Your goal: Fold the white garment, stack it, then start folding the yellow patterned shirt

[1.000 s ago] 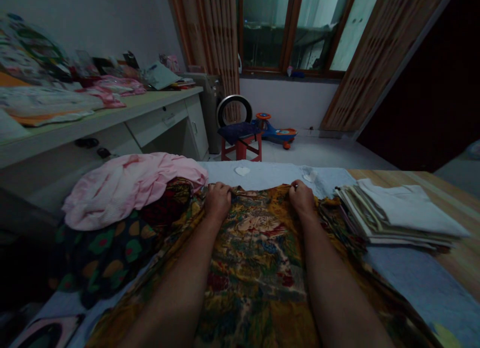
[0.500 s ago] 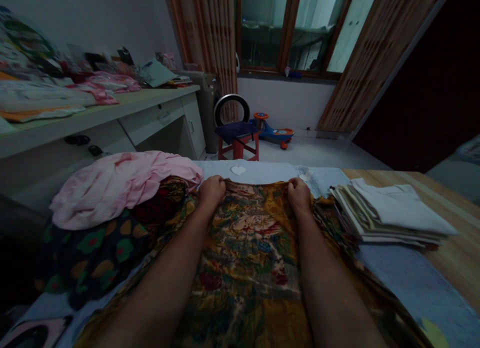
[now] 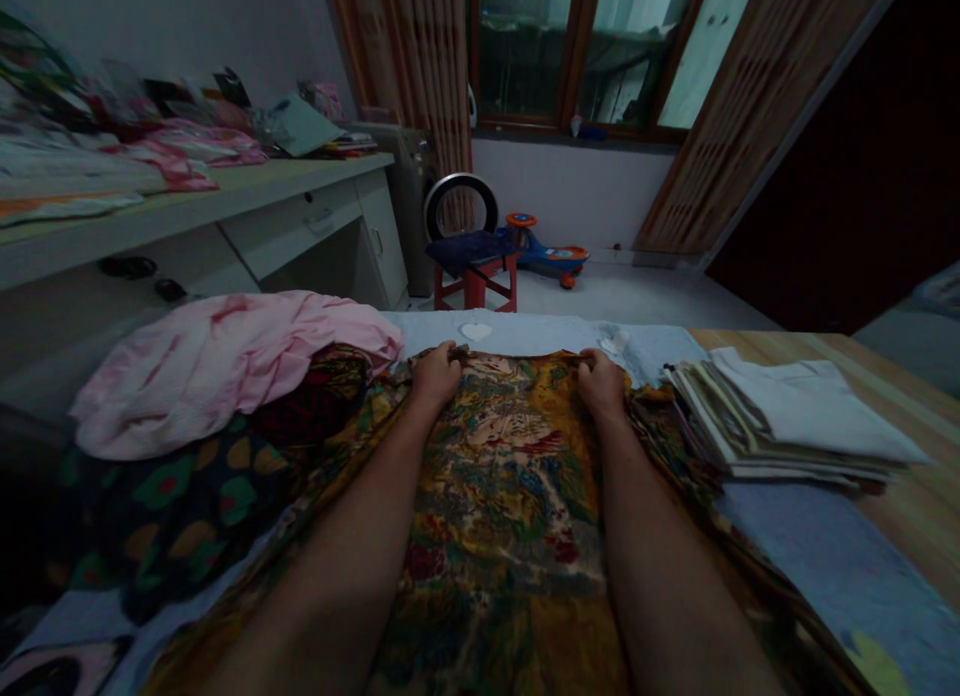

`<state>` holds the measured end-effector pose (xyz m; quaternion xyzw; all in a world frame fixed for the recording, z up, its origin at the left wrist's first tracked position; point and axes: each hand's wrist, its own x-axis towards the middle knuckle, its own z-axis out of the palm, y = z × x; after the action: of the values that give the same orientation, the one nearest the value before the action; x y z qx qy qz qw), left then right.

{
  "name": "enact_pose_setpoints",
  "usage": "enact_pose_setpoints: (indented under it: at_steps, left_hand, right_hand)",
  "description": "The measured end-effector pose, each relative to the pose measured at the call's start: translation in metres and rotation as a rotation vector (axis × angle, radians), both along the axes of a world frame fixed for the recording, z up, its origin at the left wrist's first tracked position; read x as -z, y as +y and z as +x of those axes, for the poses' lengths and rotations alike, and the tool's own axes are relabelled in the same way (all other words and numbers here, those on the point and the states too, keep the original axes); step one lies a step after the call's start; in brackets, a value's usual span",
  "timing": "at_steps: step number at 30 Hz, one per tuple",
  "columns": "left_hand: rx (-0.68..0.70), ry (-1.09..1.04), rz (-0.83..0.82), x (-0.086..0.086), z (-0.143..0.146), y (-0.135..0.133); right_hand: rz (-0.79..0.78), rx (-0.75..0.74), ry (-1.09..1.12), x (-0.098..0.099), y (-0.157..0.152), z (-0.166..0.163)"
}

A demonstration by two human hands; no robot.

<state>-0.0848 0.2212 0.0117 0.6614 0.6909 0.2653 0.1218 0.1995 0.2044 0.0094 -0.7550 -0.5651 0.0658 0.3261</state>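
A patterned garment (image 3: 510, 496) in mustard, green and red lies spread over the table before me, its near part running out of view. My left hand (image 3: 437, 376) pinches its far edge on the left, with a small fold of cloth showing at the fingertips. At the far right corner of that edge, my right hand (image 3: 601, 381) is closed on the cloth. Both arms stretch forward over the garment. Left of it is a heap with a pink cloth (image 3: 225, 366) on top of a dark spotted cloth (image 3: 180, 506).
A stack of folded clothes (image 3: 802, 416) stands at right on the blue table cover (image 3: 810, 536) and wooden tabletop (image 3: 900, 486). Beyond the table are a red stool (image 3: 474, 288) and a blue ride-on toy (image 3: 551, 256). A cluttered white desk (image 3: 292, 226) runs along the left.
My left hand has shifted slightly right along the garment's far edge, and a bit of cloth now bunches at its fingertips. My right hand keeps its grip. The view has tilted slightly.
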Motion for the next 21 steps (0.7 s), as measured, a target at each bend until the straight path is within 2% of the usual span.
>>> enact_pose_setpoints:
  at_steps: [4,8,14,17,21]
  left_hand:
    - [0.062,0.103,-0.055,0.000,0.003,-0.005]
    - [0.121,0.220,-0.129,0.008,0.004,-0.010]
    - [0.129,0.307,-0.086,0.012,0.001,-0.012]
    - [0.176,0.365,-0.054,0.010,0.004,-0.013]
    - [0.243,0.384,-0.002,0.009,0.010,-0.014]
  right_hand:
    - [-0.043,-0.014,-0.006,0.000,-0.002,-0.003]
    - [-0.136,-0.031,-0.062,0.003,-0.005,-0.008]
    - [-0.231,-0.085,-0.248,0.004,-0.009,-0.016]
    - [-0.233,-0.125,-0.311,0.002,-0.011,-0.019]
    - [-0.204,-0.087,-0.369,-0.004,-0.015,-0.027]
